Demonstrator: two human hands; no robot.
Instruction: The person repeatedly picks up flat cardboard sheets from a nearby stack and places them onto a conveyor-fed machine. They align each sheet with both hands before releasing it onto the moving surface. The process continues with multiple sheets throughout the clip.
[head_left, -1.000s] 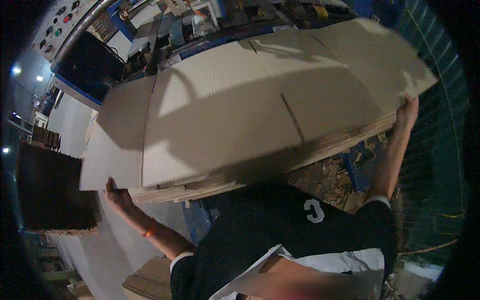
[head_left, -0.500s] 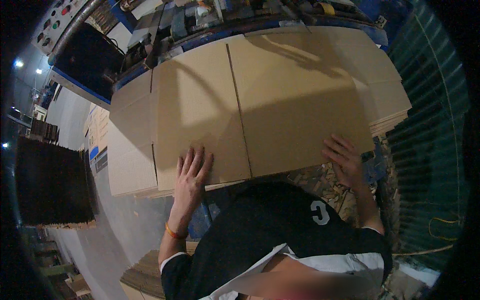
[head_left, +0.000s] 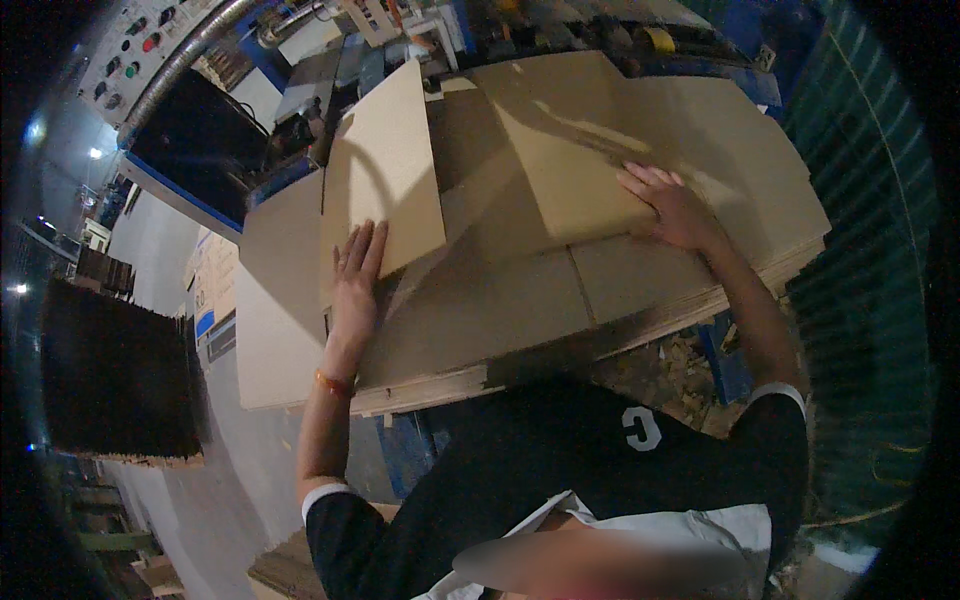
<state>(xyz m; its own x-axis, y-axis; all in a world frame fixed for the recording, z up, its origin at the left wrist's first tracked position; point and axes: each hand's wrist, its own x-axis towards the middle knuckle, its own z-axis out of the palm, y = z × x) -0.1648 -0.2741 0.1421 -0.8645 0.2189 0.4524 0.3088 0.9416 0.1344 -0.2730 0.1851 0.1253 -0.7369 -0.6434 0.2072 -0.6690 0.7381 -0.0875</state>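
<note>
Left grip point(head_left: 353, 285) and right grip point(head_left: 680, 210) unclenched, fingers extended on two cardboard flaps point(head_left: 390, 185) mid-frame, above one cardboard stack point(head_left: 745, 288), one control panel point(head_left: 133, 60) upper left, one green corrugated wall point(head_left: 870, 260) at right, grey floor point(head_left: 195, 510) lower left

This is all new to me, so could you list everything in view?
Stack: one, tan, centre
Panels: two, tan, on the stack
Machine: one, blue and grey, behind the stack
Control panel: one, grey, upper left
Lights: several, white, left
Pile: one, dark brown, far left
Printed cardboard: count unclear, tan, left of stack
Floor: one, grey, left
Lower stack: one, tan, bottom left
Scraps: many, tan, below the stack's right
Wall: one, green, right
Shirt: one, black, bottom centre
Wristband: one, orange, left of centre
Left hand: one, bare, on left panel
Right hand: one, bare, on right panel
</note>
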